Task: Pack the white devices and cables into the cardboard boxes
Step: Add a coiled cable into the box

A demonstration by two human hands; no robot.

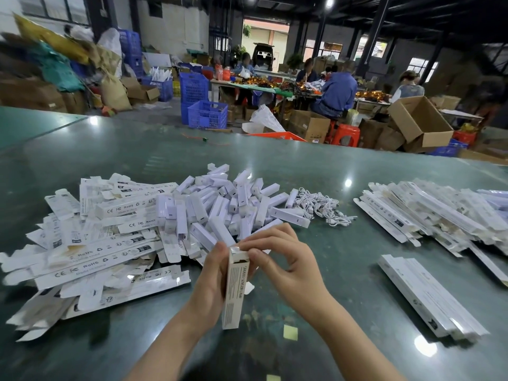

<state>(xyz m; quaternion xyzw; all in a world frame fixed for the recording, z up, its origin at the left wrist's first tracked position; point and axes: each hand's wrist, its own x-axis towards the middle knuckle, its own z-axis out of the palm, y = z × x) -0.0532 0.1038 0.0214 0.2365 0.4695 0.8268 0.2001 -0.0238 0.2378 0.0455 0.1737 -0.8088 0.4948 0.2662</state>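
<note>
Now left hand (211, 281) grips the box (235, 290) upright; right hand (286, 264) pinches its top flap. Flap could crease if forced.

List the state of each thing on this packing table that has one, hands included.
Held box: upright, top end open, flap being worked.
Left hand: grips the box's side.
Right hand: fingers pinch the top flap.
Flat unfolded boxes: loose heap, left.
White devices: unpacked pile, centre.
White cables: coiled, heaped beside the devices.
Closed boxes: neat row, right.
Boxes at far right: piled loosely.
</note>
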